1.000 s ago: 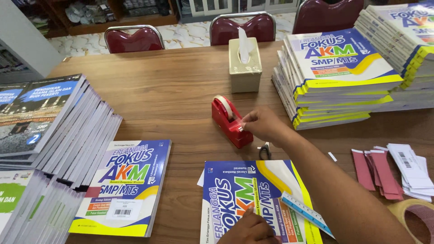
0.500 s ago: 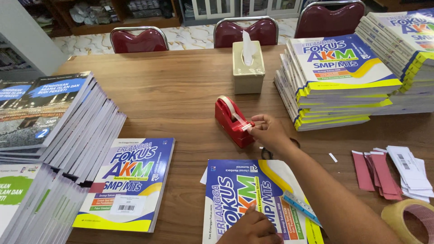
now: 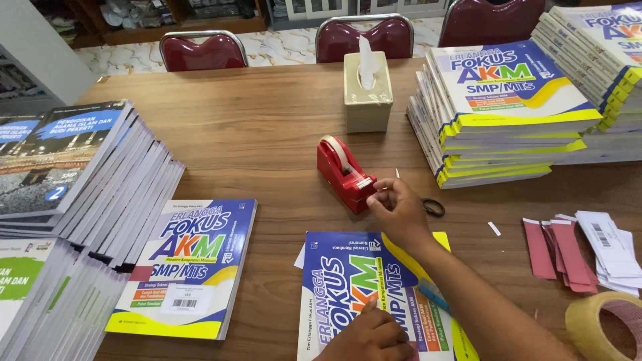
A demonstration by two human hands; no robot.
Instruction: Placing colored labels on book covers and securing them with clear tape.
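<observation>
While left hand [image 3: 368, 334] lies flat on blue-yellow book [image 3: 361, 294], right hand [image 3: 396, 207] apparently pinches tape at red dispenser [image 3: 344, 174].

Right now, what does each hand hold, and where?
Right hand pinches the tape end at the dispenser cutter. Left hand holds nothing, lying flat on the book.

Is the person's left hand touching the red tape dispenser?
No, the left hand presses on the blue book; the right hand is at the red tape dispenser.

tape dispenser [image 3: 346, 172]: 1 | tissue box [image 3: 367, 93]: 1 | chairs [image 3: 202, 51]: 3
</observation>
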